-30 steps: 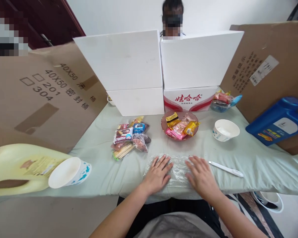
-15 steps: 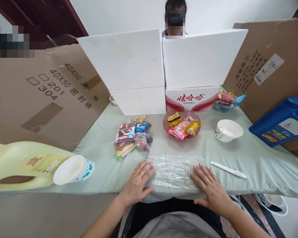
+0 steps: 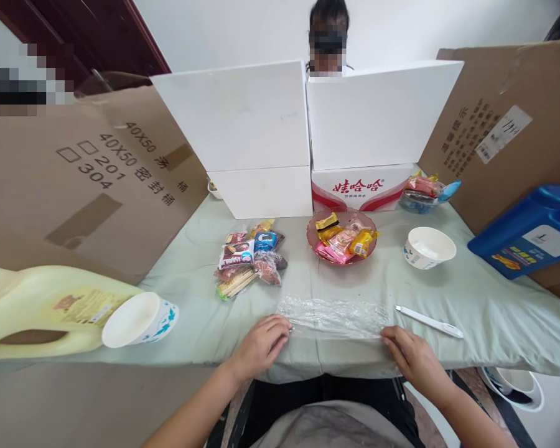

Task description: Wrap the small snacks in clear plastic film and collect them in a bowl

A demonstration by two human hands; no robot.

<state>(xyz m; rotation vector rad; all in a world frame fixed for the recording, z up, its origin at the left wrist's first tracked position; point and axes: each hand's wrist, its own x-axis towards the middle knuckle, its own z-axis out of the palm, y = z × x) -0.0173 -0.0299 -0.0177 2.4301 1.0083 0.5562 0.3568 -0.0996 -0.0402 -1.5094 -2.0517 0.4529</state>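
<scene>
A crinkled sheet of clear plastic wrap (image 3: 333, 315) lies on the pale green tablecloth (image 3: 448, 292) near the front edge. My left hand (image 3: 261, 347) pinches its near left corner, and my right hand (image 3: 413, 359) pinches its near right corner. The near edge of the wrap is lifted and the sheet looks folded to a narrower strip. A pink glass dish (image 3: 341, 235) with wrapped snacks stands just beyond the wrap. A pile of snack packets (image 3: 249, 256) lies to the left of the dish.
A white pen-like stick (image 3: 428, 321) lies right of the wrap. White paper bowls sit at the right (image 3: 428, 247) and front left (image 3: 137, 320). A yellow jug (image 3: 42, 308), a blue jug (image 3: 532, 230), cardboard and white boxes ring the table. A person sits behind the boxes.
My hands slid outward from flat on the wrap to its near corners and took hold of them. The near edge has come up and the sheet now looks narrower.
</scene>
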